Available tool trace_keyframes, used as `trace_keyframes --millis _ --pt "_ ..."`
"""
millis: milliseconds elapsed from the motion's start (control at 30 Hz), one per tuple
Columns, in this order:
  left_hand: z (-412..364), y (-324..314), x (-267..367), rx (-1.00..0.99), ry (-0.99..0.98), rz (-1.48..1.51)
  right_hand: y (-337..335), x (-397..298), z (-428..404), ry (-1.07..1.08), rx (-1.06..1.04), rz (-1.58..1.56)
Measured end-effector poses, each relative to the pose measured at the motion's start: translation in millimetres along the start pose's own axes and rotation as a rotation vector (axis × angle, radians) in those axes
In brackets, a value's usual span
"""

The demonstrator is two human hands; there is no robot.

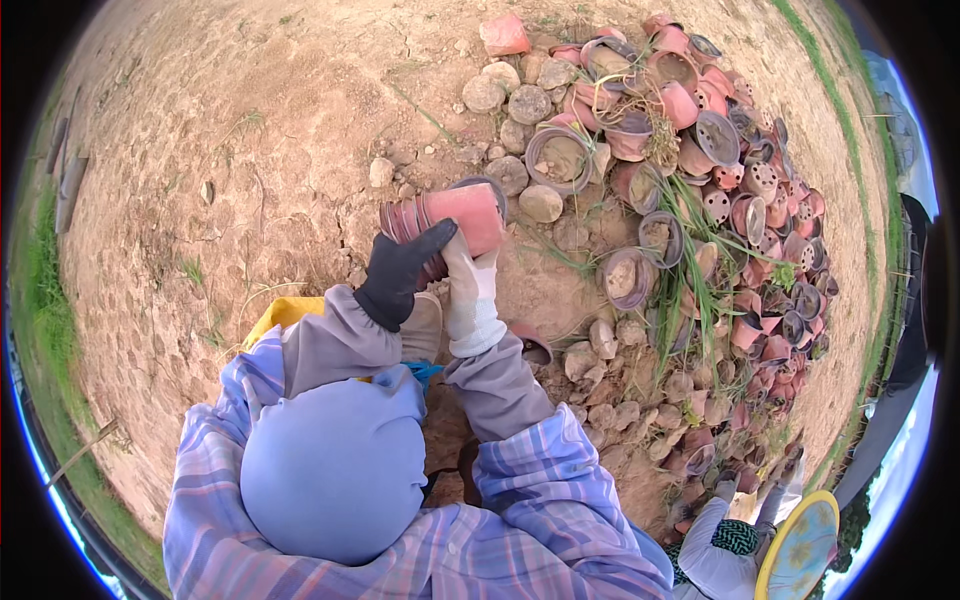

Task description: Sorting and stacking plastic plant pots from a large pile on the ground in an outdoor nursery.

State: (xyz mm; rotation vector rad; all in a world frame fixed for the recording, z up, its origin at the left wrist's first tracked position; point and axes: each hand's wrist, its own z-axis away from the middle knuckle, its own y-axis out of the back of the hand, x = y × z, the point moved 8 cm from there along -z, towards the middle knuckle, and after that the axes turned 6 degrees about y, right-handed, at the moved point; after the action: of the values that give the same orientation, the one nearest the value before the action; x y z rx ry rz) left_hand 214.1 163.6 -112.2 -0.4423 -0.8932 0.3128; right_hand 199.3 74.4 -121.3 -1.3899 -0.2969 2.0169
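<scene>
A stack of nested reddish plastic plant pots (469,210) lies sideways in both my hands, its several rims bunched at the left end. My left hand (396,266), in a black glove, grips the rim end with its thumb across the top. Around the near side of the stack closes my right hand (471,281), in a white glove. Just beyond the stack shows a dark round rim (496,187), partly hidden. Another reddish pot (531,347) rests on the ground beside my right forearm.
A large heap of used plant pots (679,105) spreads along the right, mixed with pot-shaped soil clods (529,104) and long grass blades (694,277). At the lower right, a co-worker (720,551) reaches into the heap beside a wide yellow-rimmed hat (799,551). Cracked dry soil (247,187) extends left.
</scene>
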Motion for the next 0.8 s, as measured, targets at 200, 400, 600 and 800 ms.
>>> trace_keyframes --millis 200,400,600,800 --pt "-22.8 11.0 -12.4 -0.080 0.183 0.325 80.2 -59.5 -7.6 0.207 -0.019 0.269" --pt "-20.2 7.3 -23.1 -0.111 0.249 0.391 282.2 -151.7 -17.1 0.541 0.746 0.455" --pt "-18.9 4.4 -34.1 -0.109 0.250 0.314 291.9 -119.9 -30.7 0.295 0.480 0.780" --pt "-23.2 4.7 -46.3 -0.138 0.252 0.268 228.3 -102.7 -25.3 0.327 0.364 1.276"
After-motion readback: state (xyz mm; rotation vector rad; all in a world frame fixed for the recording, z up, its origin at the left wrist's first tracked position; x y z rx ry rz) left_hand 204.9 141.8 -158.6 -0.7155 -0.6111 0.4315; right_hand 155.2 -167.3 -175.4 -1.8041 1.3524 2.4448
